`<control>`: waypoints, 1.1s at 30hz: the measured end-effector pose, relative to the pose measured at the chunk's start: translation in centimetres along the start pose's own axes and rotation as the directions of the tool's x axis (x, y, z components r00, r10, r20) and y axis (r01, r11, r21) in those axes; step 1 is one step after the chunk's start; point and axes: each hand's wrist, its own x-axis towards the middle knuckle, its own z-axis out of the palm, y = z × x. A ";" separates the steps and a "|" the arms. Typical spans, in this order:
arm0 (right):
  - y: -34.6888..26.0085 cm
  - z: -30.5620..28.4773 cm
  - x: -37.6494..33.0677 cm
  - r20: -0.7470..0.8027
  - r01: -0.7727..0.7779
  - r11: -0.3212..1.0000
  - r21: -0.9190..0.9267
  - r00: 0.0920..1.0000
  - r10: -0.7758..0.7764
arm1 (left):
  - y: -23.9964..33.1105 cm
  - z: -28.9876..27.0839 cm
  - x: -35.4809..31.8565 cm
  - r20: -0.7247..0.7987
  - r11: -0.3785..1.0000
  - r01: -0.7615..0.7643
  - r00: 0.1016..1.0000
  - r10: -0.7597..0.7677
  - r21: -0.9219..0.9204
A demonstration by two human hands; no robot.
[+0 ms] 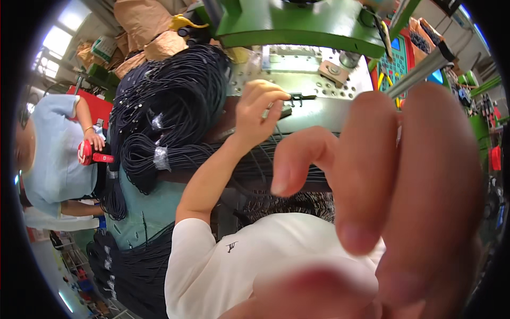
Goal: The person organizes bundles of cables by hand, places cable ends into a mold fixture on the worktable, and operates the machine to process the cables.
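My left hand (257, 110) is closed at the near edge of a perforated metal plate (350, 89). Its thumb and fingertips pinch a small black pronged piece (296, 99), which sticks out to the right; how much lies inside the fingers is hidden. Below that hand, black cables (249, 165) run across the bench. Very large and close to the camera, my right hand (382, 181) has its fingers bent and apart, with nothing visible between them. It covers much of the right side, and its lower part is blurred.
A green machine frame (297, 32) spans the top. A metal block (333, 72) sits on the plate. Bundled black cables (175, 90) pile up at left. Beyond them, a person in light blue (58, 149) holds a red round object (85, 152). A teal control panel (393, 66) stands right.
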 end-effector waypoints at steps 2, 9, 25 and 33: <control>-0.2 -1.1 -0.8 0.024 0.002 1.000 -0.003 1.000 -0.002 | -0.3 0.0 0.0 -0.012 1.000 -0.009 1.000 0.009 -0.004; -0.9 -5.2 -2.5 0.009 -0.042 0.998 0.049 0.999 0.041 | -1.3 -1.0 -0.8 0.004 0.980 0.016 1.000 -0.017 0.198; 15.9 -7.8 -6.8 -0.162 -0.410 0.386 -0.826 0.829 0.535 | -4.0 -1.9 -1.5 -0.535 0.936 0.175 0.781 -0.322 -0.306; 17.3 -9.9 -10.3 -0.127 -0.271 0.212 -0.939 0.845 0.520 | -4.0 -2.1 -1.2 -0.502 0.830 0.306 0.680 -0.534 -0.467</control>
